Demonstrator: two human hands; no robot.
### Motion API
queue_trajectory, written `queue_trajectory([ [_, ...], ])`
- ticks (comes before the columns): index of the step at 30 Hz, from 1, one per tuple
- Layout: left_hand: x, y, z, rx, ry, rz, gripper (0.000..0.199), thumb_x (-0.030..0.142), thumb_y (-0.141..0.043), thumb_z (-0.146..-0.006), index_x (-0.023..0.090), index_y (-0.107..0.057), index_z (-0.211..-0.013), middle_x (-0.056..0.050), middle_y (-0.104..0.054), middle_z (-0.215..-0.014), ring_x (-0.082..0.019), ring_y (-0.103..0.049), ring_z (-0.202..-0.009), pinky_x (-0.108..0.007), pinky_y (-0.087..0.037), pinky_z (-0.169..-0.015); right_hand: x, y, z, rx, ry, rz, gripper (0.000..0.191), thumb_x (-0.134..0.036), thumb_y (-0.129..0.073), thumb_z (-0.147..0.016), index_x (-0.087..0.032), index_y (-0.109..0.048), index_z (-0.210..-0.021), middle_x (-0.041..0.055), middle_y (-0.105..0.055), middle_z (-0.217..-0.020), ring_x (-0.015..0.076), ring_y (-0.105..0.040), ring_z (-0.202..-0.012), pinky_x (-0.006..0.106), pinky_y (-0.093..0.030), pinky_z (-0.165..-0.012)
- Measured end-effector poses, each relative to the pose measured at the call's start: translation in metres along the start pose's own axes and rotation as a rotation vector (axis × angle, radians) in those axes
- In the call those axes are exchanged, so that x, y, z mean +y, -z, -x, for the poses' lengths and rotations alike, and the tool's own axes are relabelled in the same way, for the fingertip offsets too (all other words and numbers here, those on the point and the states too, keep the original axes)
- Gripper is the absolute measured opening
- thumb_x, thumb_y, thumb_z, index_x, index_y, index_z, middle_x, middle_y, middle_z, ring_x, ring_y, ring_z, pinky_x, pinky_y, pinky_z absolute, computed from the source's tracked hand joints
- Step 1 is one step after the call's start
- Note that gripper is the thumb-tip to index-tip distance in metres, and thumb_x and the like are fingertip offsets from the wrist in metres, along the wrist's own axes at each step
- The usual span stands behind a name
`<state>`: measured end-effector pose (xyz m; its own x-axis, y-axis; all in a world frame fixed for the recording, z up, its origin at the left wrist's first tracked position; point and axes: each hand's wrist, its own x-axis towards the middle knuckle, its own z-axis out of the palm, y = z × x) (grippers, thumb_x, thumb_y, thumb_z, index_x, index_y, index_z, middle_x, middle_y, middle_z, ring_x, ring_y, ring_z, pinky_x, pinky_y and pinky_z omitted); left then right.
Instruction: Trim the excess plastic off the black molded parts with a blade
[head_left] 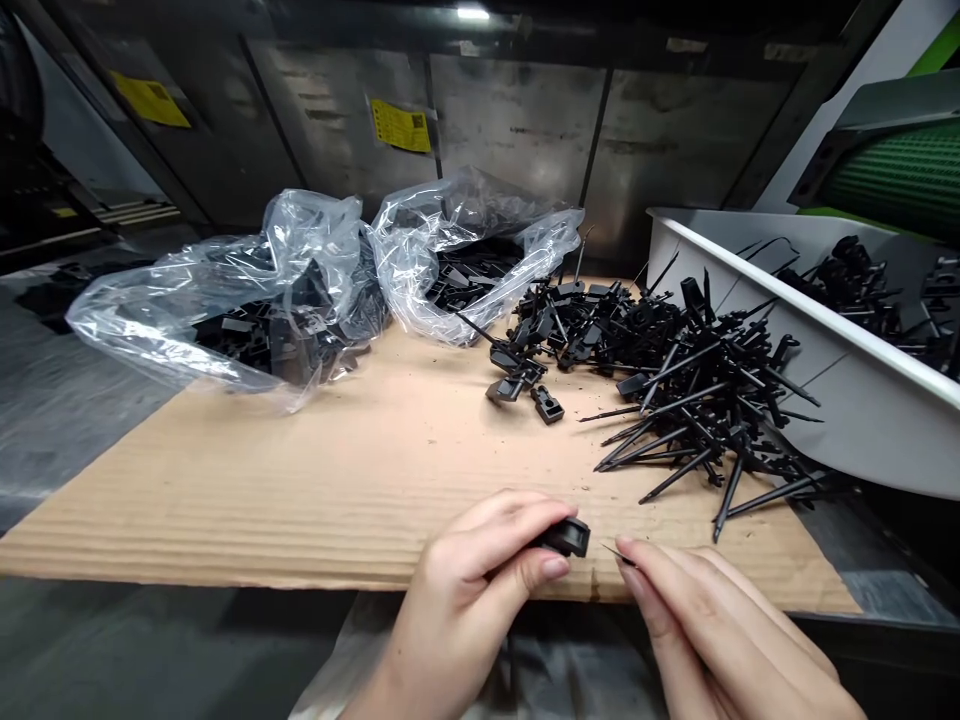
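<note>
A small black part (574, 538) is sitting between the left hand's (480, 575) thumb and fingers, its bared end facing the right hand (720, 620); the fingers are hiding its full long axis. The right hand is pinching a thin pointed piece (609, 549) — tip pointing leftward, just short of that end. Beyond the right hand, a black pile (705, 390) is spreading over cardboard (300, 500).

smooth plastic shows a low sheen on the part (568, 537) in my left hand (472, 590); the cardboard (300, 480) before me looks matt, faintly ribbed, the heaped pieces (720, 395) satin plastic, the clear bags (311, 225) glossy, crinkled film, the bin (847, 400) smooth plastic, the back panel (517, 150) scuffed, dully shining metal.
</note>
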<state>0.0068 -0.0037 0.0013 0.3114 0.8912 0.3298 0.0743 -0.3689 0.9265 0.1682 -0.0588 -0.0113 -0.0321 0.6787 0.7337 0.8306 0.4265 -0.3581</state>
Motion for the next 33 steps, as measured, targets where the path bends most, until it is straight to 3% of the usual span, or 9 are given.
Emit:
queue_trajectory([
  [9,-0.002,0.002,0.002,0.023,-0.026,-0.047,0.034,0.0,-0.068,-0.071,0.023,-0.073,-0.095,0.003,-0.072,-0.093,-0.008,-0.066,-0.087,-0.003,-0.045,-0.08,0.003,-0.004,-0.003,0.002,0.082,0.045,0.026,-0.003,-0.056,-0.077,-0.016,-0.064,-0.098,0.0046,-0.069,-0.078,0.0176,-0.065,-0.07,0.03,-0.052,-0.071],
  [14,-0.005,0.002,0.004,0.018,-0.094,-0.046,0.038,-0.003,-0.066,-0.07,0.024,-0.072,-0.096,0.003,-0.073,-0.096,-0.009,-0.066,-0.09,-0.006,-0.045,-0.084,0.004,0.001,-0.003,-0.11,0.073,-0.054,0.027,-0.002,-0.057,-0.077,-0.011,-0.06,-0.103,0.0069,-0.069,-0.082,0.0143,-0.065,-0.071,0.022,-0.053,-0.068],
  [19,-0.004,0.001,0.004,-0.002,-0.147,-0.029,0.038,-0.003,-0.064,-0.072,0.023,-0.071,-0.099,0.001,-0.072,-0.098,-0.012,-0.066,-0.091,-0.011,-0.048,-0.085,0.003,0.007,-0.006,-0.274,-0.005,-0.185,0.022,-0.008,-0.053,-0.082,-0.012,-0.06,-0.103,0.0041,-0.067,-0.07,0.0131,-0.067,-0.067,0.016,-0.054,-0.067],
  [22,-0.006,0.002,0.005,-0.019,-0.181,-0.035,0.037,-0.003,-0.062,-0.074,0.022,-0.071,-0.099,0.001,-0.073,-0.097,-0.013,-0.067,-0.09,-0.013,-0.05,-0.084,0.002,0.007,-0.007,-0.296,-0.008,-0.18,0.021,-0.008,-0.052,-0.082,-0.014,-0.06,-0.101,0.0052,-0.068,-0.073,0.0161,-0.069,-0.075,0.017,-0.054,-0.068],
  [25,-0.007,0.003,0.007,-0.024,-0.203,-0.068,0.035,-0.002,-0.063,-0.075,0.022,-0.07,-0.1,-0.001,-0.072,-0.099,-0.015,-0.067,-0.091,-0.016,-0.05,-0.085,0.0,0.008,-0.01,-0.291,-0.028,-0.198,0.024,-0.007,-0.052,-0.081,-0.015,-0.061,-0.101,0.0031,-0.067,-0.069,0.0145,-0.068,-0.069,0.016,-0.054,-0.066],
  [29,-0.007,0.005,0.007,-0.046,-0.226,-0.085,0.032,0.0,-0.064,-0.075,0.02,-0.071,-0.098,-0.002,-0.072,-0.099,-0.015,-0.068,-0.09,-0.017,-0.05,-0.086,-0.001,0.014,-0.016,-0.384,-0.176,-0.311,0.021,-0.011,-0.05,-0.082,-0.019,-0.067,-0.093,0.0003,-0.066,-0.063,0.0119,-0.065,-0.055,0.014,-0.052,-0.052],
  [33,-0.007,0.005,0.005,-0.081,-0.261,-0.106,0.028,0.001,-0.06,-0.078,0.018,-0.07,-0.098,-0.004,-0.071,-0.1,-0.016,-0.067,-0.091,-0.02,-0.05,-0.087,-0.001,0.022,-0.019,-0.646,-0.497,-0.603,0.021,-0.028,-0.051,-0.085,-0.021,-0.071,-0.083,-0.001,-0.065,-0.057,0.0109,-0.064,-0.05,0.014,-0.051,-0.047],
])
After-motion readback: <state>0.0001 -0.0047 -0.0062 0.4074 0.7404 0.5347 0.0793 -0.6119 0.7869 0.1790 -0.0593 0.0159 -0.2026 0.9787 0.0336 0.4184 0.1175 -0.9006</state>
